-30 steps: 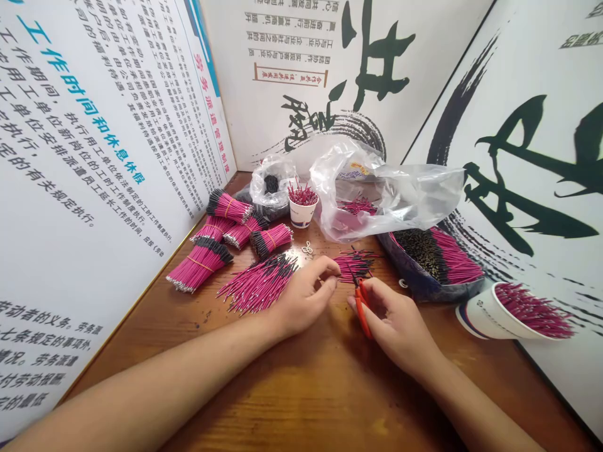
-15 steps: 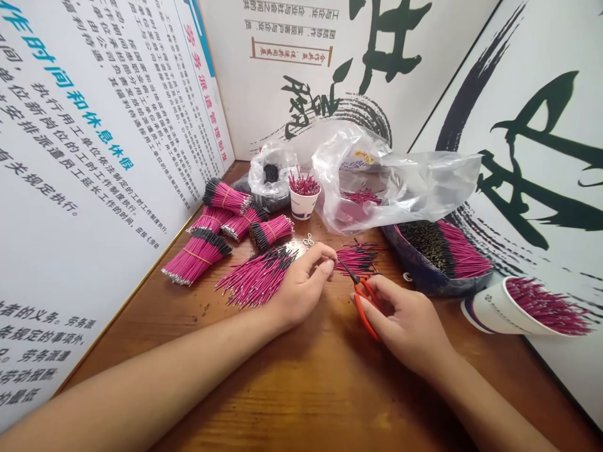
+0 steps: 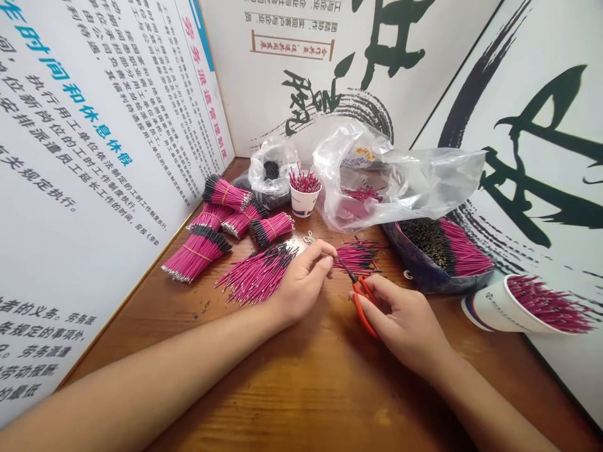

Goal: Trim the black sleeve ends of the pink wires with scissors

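In the middle of the view, my left hand (image 3: 305,276) is closed in a pinch. Whatever lies between its fingertips is too small to make out. My right hand (image 3: 405,320) grips orange-handled scissors (image 3: 365,307), their dark blades nearly together and their tip at my left fingertips. A loose pile of magenta wires with black ends (image 3: 254,276) lies left of my left hand and is partly covered by it. Beyond the fingers and scissors lies a smaller pile of similar wires (image 3: 358,256). A small silvery metal piece (image 3: 308,237) rests behind my left hand.
Rubber-banded wire bundles (image 3: 198,253) are stacked at left. A paper cup of wires (image 3: 305,199) stands at the back beside clear plastic bags (image 3: 424,188). At right are a dark bag of wires (image 3: 424,282) and a tilted paper cup (image 3: 494,311). Printed panels enclose the wooden table (image 3: 292,402).
Both hands and the scissors hold almost the same place. The view has shifted very slightly.
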`<action>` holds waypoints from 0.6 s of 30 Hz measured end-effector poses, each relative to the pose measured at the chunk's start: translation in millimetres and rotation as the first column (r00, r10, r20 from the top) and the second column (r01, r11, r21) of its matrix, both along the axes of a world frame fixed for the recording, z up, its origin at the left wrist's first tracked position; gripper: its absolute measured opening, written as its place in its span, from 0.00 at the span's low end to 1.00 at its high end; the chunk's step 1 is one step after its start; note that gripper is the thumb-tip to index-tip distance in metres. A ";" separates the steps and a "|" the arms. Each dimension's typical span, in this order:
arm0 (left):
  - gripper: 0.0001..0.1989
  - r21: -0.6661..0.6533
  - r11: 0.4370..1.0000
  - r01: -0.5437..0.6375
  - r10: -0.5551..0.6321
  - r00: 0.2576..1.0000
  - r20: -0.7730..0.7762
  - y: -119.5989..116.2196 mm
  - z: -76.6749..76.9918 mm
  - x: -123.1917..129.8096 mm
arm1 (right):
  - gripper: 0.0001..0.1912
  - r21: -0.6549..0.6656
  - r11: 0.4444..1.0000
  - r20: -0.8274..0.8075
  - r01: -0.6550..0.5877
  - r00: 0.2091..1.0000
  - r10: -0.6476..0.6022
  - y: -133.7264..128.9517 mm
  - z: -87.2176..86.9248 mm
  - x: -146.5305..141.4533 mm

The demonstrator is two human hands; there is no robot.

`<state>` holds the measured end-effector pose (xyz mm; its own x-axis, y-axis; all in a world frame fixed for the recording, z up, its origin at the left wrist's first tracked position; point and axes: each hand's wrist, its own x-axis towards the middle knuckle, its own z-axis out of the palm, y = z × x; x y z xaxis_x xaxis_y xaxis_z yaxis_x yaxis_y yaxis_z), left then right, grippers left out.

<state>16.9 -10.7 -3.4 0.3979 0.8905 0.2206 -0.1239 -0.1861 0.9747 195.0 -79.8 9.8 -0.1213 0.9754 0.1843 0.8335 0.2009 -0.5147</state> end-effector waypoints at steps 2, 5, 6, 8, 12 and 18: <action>0.06 -0.001 1.000 0.003 -0.003 1.000 0.007 -0.1 0.6 0.0 | 0.16 -0.012 1.000 -0.014 -0.004 1.000 0.004 -0.1 -0.2 -0.5; 0.06 0.001 1.000 0.005 -0.005 1.000 0.015 -0.5 1.5 -0.2 | 0.16 -0.038 0.999 -0.045 -0.001 0.999 -0.001 -0.8 0.4 -1.1; 0.06 0.001 1.000 0.006 -0.006 1.000 0.016 -0.6 1.6 -0.4 | 0.16 -0.047 0.999 -0.055 0.001 0.998 -0.004 -1.0 0.8 -1.2; 0.06 0.004 1.000 0.007 -0.007 1.000 0.015 -0.7 1.5 -0.6 | 0.16 -0.059 0.998 -0.069 0.001 0.998 -0.005 -1.4 1.3 -1.5; 0.06 0.015 1.000 0.009 -0.009 1.000 0.006 -0.4 0.6 -0.7 | 0.17 -0.073 0.997 -0.077 -0.006 0.997 0.001 -1.8 0.2 -1.6; 0.05 0.006 1.000 0.017 -0.017 1.000 -0.002 -0.2 -0.3 -0.3 | 0.17 -0.077 0.997 -0.066 -0.026 0.998 0.021 -1.5 -2.5 -1.2</action>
